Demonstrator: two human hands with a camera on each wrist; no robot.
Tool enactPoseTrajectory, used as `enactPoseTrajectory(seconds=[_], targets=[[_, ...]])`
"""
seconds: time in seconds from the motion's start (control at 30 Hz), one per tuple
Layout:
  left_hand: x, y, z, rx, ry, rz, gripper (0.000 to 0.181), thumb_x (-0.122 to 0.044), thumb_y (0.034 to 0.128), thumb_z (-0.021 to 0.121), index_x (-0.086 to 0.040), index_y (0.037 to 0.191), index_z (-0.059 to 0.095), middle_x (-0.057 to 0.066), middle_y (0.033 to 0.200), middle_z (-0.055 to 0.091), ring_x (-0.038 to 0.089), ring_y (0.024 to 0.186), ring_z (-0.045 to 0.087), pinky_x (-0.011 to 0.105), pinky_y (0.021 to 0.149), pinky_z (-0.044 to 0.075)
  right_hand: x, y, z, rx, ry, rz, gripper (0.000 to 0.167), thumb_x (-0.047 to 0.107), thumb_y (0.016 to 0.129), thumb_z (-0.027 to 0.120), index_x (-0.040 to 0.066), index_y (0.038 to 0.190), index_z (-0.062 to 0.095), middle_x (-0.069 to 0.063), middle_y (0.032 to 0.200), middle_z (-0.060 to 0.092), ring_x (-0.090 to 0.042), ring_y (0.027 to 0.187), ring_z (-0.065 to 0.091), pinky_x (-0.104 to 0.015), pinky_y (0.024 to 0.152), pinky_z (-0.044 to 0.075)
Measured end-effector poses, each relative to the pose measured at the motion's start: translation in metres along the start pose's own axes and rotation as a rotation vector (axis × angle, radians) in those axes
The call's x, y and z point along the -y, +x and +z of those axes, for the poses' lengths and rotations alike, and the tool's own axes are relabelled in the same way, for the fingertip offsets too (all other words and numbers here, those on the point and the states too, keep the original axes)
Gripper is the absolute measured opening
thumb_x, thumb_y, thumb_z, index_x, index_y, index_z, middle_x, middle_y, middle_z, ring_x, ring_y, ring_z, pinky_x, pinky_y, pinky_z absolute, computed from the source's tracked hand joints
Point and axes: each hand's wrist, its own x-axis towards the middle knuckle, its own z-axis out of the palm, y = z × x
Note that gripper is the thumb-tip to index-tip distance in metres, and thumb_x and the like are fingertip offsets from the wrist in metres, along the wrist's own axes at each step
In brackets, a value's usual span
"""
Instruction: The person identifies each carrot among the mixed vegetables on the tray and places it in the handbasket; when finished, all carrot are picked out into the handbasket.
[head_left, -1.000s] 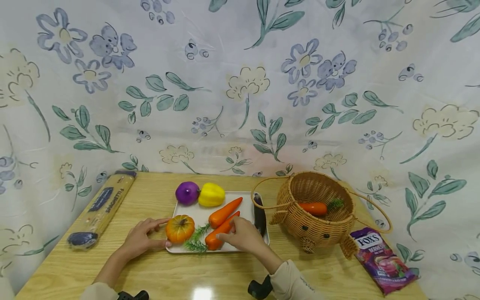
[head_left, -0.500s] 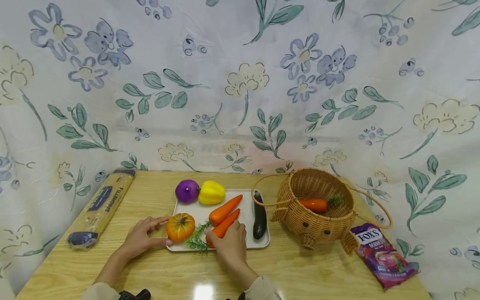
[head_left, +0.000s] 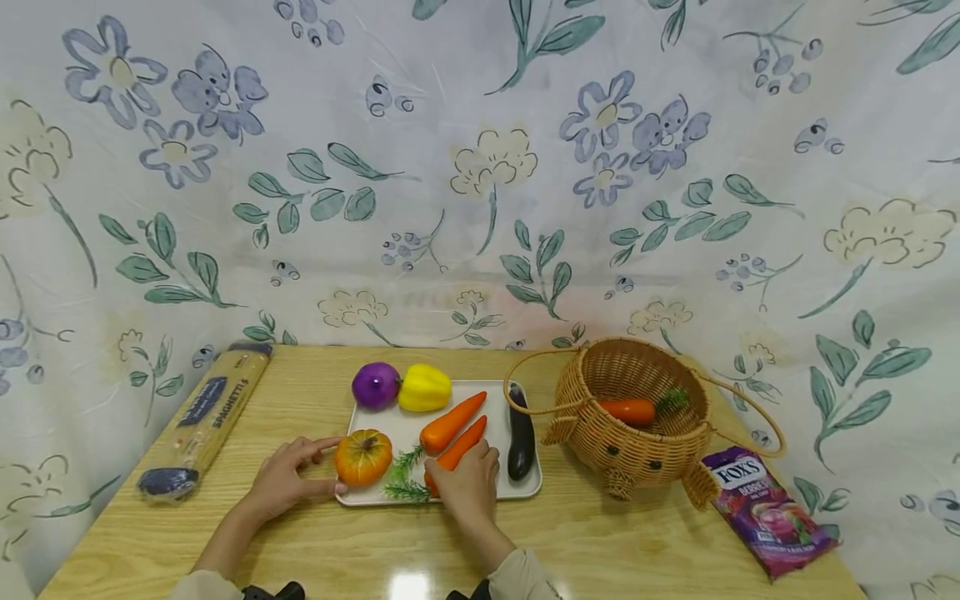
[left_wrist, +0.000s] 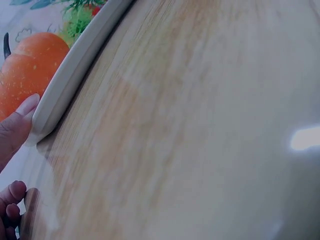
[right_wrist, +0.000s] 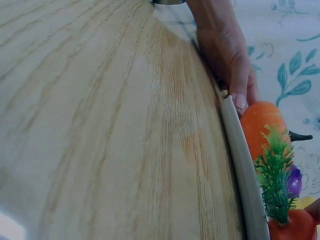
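A white tray [head_left: 405, 431] on the table bears toy vegetables. My left hand [head_left: 288, 477] holds the tray's left end, thumb on the rim beside an orange pumpkin [head_left: 363, 458]; its index finger reaches the pumpkin's far left side. In the left wrist view the thumb [left_wrist: 19, 122] lies over the rim. My right hand [head_left: 471, 483] grips the nearer carrot [head_left: 465, 446] from its right side, thumb near the thick end. That carrot's leaves [right_wrist: 276, 177] show in the right wrist view. A second carrot [head_left: 453, 422] lies just behind; an eggplant [head_left: 521, 433] lies to the right.
A purple onion-like vegetable [head_left: 375, 386] and a yellow pepper [head_left: 425, 388] sit at the tray's back left. Right of the tray stands a wicker basket [head_left: 637, 462] with a carrot [head_left: 630, 412] inside, beside a candy bag [head_left: 772, 515]. A spaghetti pack [head_left: 206, 421] lies left.
My right hand has shifted left and down round the nearer carrot, uncovering the eggplant. That carrot has moved slightly right. My left hand has stayed at the tray's left end.
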Motion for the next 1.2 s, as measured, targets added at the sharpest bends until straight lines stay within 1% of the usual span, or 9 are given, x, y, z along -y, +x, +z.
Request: enactPoseTrajectory(seconds=[0.1, 0.23, 0.43, 0.5, 0.63, 0.73, 0.83, 0.97, 1.2], targets=[[-0.001, 0.000, -0.001, 0.007, -0.002, -0.002, 0.066, -0.043, 0.0721, 0.084, -0.020, 0.131, 0.066, -0.005, 0.088, 0.047, 0.009, 0.076, 0.035, 0.032, 0.067, 0.024, -0.003, 0.001, 0.002, -0.021, -0.014, -0.006, 0.069, 0.032, 0.069, 0.081, -0.010, 0.114, 0.050, -0.016, 0.096, 0.045, -0.033, 0.089, 0.049, -0.048, 0.081, 0.044], [-0.002, 0.000, -0.001, 0.015, -0.007, -0.012, 0.066, -0.042, 0.0722, 0.084, -0.021, 0.132, 0.065, -0.005, 0.088, 0.047, 0.010, 0.077, 0.035, 0.033, 0.067, 0.024, -0.006, 0.002, 0.004, -0.041, -0.031, -0.021, 0.067, 0.028, 0.068, 0.079, -0.010, 0.115, 0.050, -0.016, 0.096, 0.047, -0.034, 0.089, 0.050, -0.048, 0.080, 0.045], [-0.001, 0.000, -0.001, 0.015, -0.006, -0.018, 0.066, -0.043, 0.0726, 0.084, -0.020, 0.132, 0.065, -0.004, 0.088, 0.047, 0.011, 0.076, 0.035, 0.032, 0.067, 0.024, -0.009, 0.004, 0.005, -0.058, -0.048, -0.022, 0.054, 0.025, 0.072, 0.074, -0.004, 0.111, 0.051, -0.011, 0.087, 0.050, -0.027, 0.079, 0.053, -0.044, 0.066, 0.045], [-0.002, 0.000, -0.001, 0.017, -0.005, -0.017, 0.066, -0.043, 0.0726, 0.084, -0.021, 0.132, 0.065, -0.004, 0.089, 0.048, 0.011, 0.077, 0.035, 0.032, 0.067, 0.024, -0.009, 0.004, 0.003, -0.056, -0.030, -0.017, 0.054, 0.025, 0.073, 0.074, -0.004, 0.112, 0.052, -0.011, 0.086, 0.052, -0.026, 0.077, 0.054, -0.043, 0.064, 0.045], [-0.004, 0.000, -0.002, 0.021, -0.004, -0.020, 0.067, -0.042, 0.0723, 0.084, -0.020, 0.132, 0.065, -0.004, 0.089, 0.048, 0.010, 0.077, 0.035, 0.032, 0.068, 0.024, -0.007, 0.004, -0.004, -0.040, 0.041, -0.004, 0.059, 0.022, 0.077, 0.077, -0.006, 0.123, 0.051, -0.014, 0.095, 0.056, -0.027, 0.080, 0.057, -0.046, 0.069, 0.047], [-0.005, 0.000, -0.003, 0.020, -0.003, -0.020, 0.067, -0.042, 0.0723, 0.084, -0.020, 0.132, 0.065, -0.004, 0.089, 0.048, 0.009, 0.077, 0.035, 0.032, 0.068, 0.024, -0.005, 0.003, -0.010, -0.041, 0.091, -0.011, 0.062, 0.020, 0.080, 0.077, -0.004, 0.130, 0.050, -0.015, 0.104, 0.058, -0.027, 0.085, 0.060, -0.046, 0.074, 0.048], [-0.005, 0.000, -0.003, 0.019, -0.007, -0.017, 0.066, -0.042, 0.0726, 0.084, -0.020, 0.132, 0.065, -0.004, 0.089, 0.048, 0.010, 0.077, 0.035, 0.032, 0.067, 0.024, -0.004, 0.004, -0.017, -0.048, 0.126, -0.041, 0.061, 0.017, 0.080, 0.078, 0.000, 0.132, 0.051, -0.015, 0.110, 0.061, -0.027, 0.087, 0.062, -0.044, 0.073, 0.048], [-0.004, 0.000, -0.003, 0.020, -0.011, -0.015, 0.066, -0.042, 0.0728, 0.084, -0.020, 0.132, 0.065, -0.004, 0.089, 0.048, 0.010, 0.077, 0.035, 0.033, 0.068, 0.024, -0.001, 0.005, -0.029, -0.007, 0.178, -0.076, 0.057, 0.012, 0.079, 0.077, 0.003, 0.131, 0.054, -0.014, 0.112, 0.063, -0.026, 0.090, 0.062, -0.042, 0.074, 0.048], [0.000, 0.001, -0.001, 0.022, -0.005, -0.020, 0.067, -0.043, 0.0730, 0.084, -0.020, 0.133, 0.065, -0.004, 0.089, 0.048, 0.012, 0.077, 0.036, 0.032, 0.067, 0.024, 0.002, 0.011, -0.053, 0.135, 0.305, -0.165, 0.045, 0.002, 0.079, 0.075, 0.006, 0.122, 0.063, -0.013, 0.110, 0.066, -0.024, 0.092, 0.059, -0.039, 0.077, 0.046]])
